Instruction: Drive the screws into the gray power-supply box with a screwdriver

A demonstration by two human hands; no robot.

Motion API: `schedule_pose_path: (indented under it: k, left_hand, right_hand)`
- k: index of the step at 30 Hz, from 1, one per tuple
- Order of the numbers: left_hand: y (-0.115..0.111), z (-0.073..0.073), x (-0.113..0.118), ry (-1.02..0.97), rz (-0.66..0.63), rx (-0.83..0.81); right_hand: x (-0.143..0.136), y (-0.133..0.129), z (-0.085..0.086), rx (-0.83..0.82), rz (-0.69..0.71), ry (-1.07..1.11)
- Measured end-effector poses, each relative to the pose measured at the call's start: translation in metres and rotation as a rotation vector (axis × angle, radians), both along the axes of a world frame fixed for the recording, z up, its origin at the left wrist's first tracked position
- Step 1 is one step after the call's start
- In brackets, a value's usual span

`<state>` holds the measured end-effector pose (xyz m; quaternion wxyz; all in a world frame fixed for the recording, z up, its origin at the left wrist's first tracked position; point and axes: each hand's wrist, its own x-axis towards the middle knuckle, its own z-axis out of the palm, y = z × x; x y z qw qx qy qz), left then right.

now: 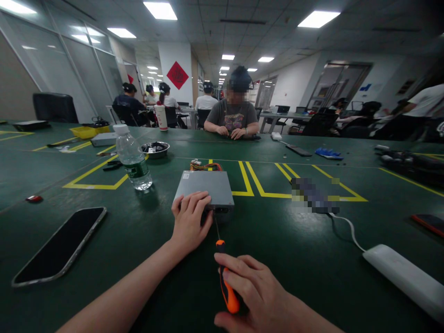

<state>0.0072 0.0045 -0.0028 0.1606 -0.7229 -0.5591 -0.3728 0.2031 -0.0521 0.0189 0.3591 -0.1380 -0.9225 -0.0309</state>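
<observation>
A grey metal computer power supply (211,182) lies flat on the green table, its bundle of coloured cables (208,166) at the far side. My left hand (190,219) grips its near left part, fingers on the top and thumb against the near face. In my right hand (251,284) is an orange and black screwdriver (227,289), held between thumb and fingers. Its thin shaft points away from me, and the tip meets or nearly meets the near face of the power supply beside my left thumb. The exact spot at the tip is too small to make out.
A water bottle (133,159) and a metal bowl of small parts (156,149) stand beyond my left hand. A phone (60,245) lies at left. At right, a white power strip (402,277) trails a cable. Across the table (166,296) sits a person (232,113).
</observation>
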Motion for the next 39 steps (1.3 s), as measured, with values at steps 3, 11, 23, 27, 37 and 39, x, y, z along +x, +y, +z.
schedule_pose_path:
  k: [3,11,23,27,37,39]
  left_hand:
    - [0.000,-0.001,0.000,0.002,-0.002,0.003]
    - [0.000,0.000,0.001,-0.003,-0.005,0.007]
    - [0.001,-0.001,0.000,-0.003,0.003,0.007]
    - [0.000,0.000,0.001,-0.005,0.008,0.003]
    - [0.000,0.000,0.001,-0.008,0.005,-0.002]
    - [0.000,0.000,0.001,-0.011,0.005,0.000]
  right_hand:
    - [-0.002,-0.001,0.002,0.025,0.006,-0.103]
    - [0.002,0.002,-0.003,0.051,-0.033,0.023]
    - [-0.002,0.002,-0.002,0.051,0.009,-0.047]
    - [0.000,0.002,-0.004,-0.005,-0.006,-0.012]
    - [-0.003,0.001,-0.001,0.027,-0.027,-0.067]
    - [-0.001,0.003,-0.005,0.025,-0.028,0.001]
